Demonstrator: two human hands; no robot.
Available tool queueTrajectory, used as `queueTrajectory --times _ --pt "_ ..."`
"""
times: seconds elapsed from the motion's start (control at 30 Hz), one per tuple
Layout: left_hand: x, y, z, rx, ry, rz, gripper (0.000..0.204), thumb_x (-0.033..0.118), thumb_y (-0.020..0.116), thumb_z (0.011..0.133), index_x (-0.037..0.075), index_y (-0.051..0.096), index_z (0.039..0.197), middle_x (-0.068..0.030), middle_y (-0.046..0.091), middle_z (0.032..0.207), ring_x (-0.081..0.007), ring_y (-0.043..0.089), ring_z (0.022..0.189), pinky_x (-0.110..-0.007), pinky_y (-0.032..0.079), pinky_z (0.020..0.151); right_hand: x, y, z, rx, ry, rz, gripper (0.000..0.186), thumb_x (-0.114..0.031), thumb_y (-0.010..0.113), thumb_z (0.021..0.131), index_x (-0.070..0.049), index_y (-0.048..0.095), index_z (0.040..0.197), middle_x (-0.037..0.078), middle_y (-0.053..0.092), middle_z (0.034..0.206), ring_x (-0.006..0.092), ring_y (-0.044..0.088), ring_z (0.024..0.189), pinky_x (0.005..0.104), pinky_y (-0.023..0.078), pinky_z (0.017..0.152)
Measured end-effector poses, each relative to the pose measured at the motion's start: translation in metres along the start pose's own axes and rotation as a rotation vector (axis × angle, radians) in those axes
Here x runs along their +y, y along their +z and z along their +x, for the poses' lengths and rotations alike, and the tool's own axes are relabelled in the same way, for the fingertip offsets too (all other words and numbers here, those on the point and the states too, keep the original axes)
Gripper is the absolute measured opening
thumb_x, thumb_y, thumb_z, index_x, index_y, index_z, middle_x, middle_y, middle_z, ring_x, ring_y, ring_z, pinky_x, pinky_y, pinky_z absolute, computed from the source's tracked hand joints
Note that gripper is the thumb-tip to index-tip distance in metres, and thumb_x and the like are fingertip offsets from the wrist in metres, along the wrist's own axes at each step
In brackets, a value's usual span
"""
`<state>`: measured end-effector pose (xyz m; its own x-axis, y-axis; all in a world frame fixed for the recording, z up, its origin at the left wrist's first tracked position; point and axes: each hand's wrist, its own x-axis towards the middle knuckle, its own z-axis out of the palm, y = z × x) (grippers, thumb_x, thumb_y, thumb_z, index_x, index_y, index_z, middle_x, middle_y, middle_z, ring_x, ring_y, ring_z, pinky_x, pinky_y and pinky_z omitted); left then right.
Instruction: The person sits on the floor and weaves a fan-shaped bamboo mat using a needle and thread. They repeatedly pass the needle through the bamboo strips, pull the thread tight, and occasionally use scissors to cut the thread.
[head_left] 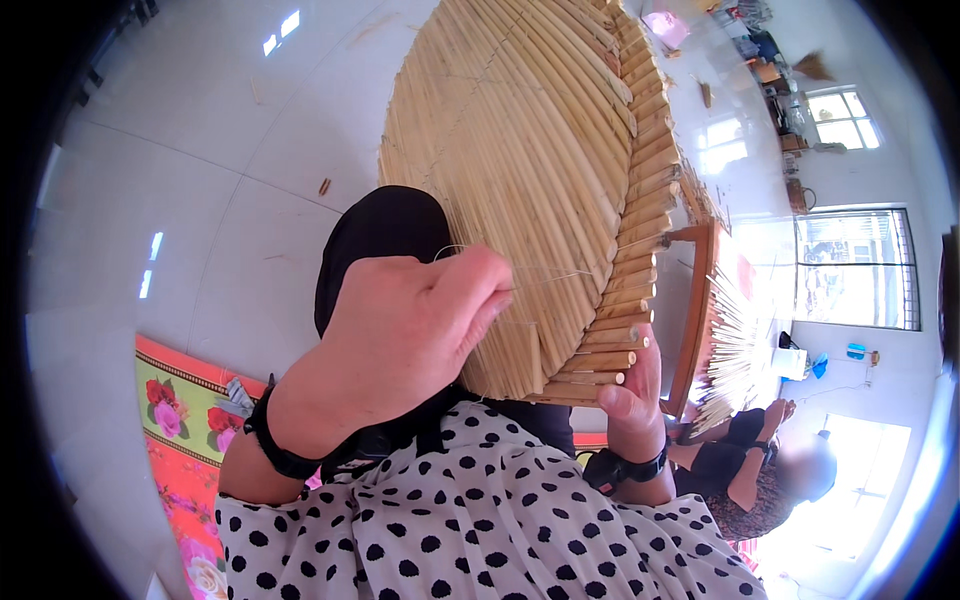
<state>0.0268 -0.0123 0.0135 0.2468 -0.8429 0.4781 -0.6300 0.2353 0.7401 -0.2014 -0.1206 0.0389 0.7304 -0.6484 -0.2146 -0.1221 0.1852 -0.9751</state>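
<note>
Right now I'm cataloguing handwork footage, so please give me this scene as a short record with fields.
Workpiece: broad panel of pale yellow stalks, edged on the right by a rim of short round stalks
Left hand: above the panel, fingers pinched on a thin pale thread
Thread path: from the left hand toward the rim
Right hand: gripping the rim's near end, some fingers hidden
Ground: glossy pale tiled floor, with a red-and-green floral mat at lower left
Background right: another person near spread thin pale sticks

Reed panel [510, 150]: straw yellow
Clothing [480, 510]: white, black polka dots
Floral mat [190, 470]: orange-red, green, red-pink roses
</note>
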Motion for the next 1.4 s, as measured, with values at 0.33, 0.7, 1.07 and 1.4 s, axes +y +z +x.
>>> queueTrajectory --times 0.33,0.7,1.07,1.4 --pt "-0.004 0.004 0.001 -0.058 0.003 -0.221 0.035 0.000 0.073 0.080 0.002 0.063 0.114 -0.0119 0.063 0.074 -0.0275 0.060 0.057 -0.035 0.047 0.052 0.005 0.001 -0.009 0.112 0.078 0.034 0.097 -0.029 0.084 0.067 0.009 0.033 0.141 0.014 0.052 0.132 0.0213 0.051 0.121 0.0347 0.041 0.103" --pt "-0.010 0.002 0.001 -0.015 0.089 -0.058 0.030 0.002 0.071 0.079 0.005 0.068 0.109 -0.0037 0.056 0.063 -0.0220 0.055 0.051 -0.031 0.043 0.048 0.000 0.007 -0.011 0.149 0.131 0.107 0.097 -0.030 0.085 0.066 0.009 0.034 0.140 0.015 0.053 0.133 0.0241 0.054 0.122 0.0368 0.043 0.104" --pt "-0.008 0.000 0.002 -0.025 0.132 0.074 0.034 0.003 0.073 0.070 0.008 0.071 0.104 -0.0004 0.048 0.059 -0.0181 0.048 0.048 -0.032 0.037 0.046 0.003 0.005 -0.012 0.137 0.117 0.128 0.097 -0.029 0.085 0.067 0.009 0.034 0.140 0.016 0.052 0.133 0.0256 0.053 0.123 0.0372 0.042 0.105" --pt "-0.006 -0.001 0.004 -0.026 0.131 0.098 0.033 0.004 0.072 0.071 0.009 0.072 0.103 0.0004 0.047 0.059 -0.0175 0.047 0.048 -0.031 0.035 0.046 -0.002 0.010 -0.009 0.149 0.142 0.135 0.100 -0.030 0.084 0.066 0.009 0.031 0.141 0.016 0.050 0.135 0.0243 0.051 0.124 0.0363 0.042 0.105"
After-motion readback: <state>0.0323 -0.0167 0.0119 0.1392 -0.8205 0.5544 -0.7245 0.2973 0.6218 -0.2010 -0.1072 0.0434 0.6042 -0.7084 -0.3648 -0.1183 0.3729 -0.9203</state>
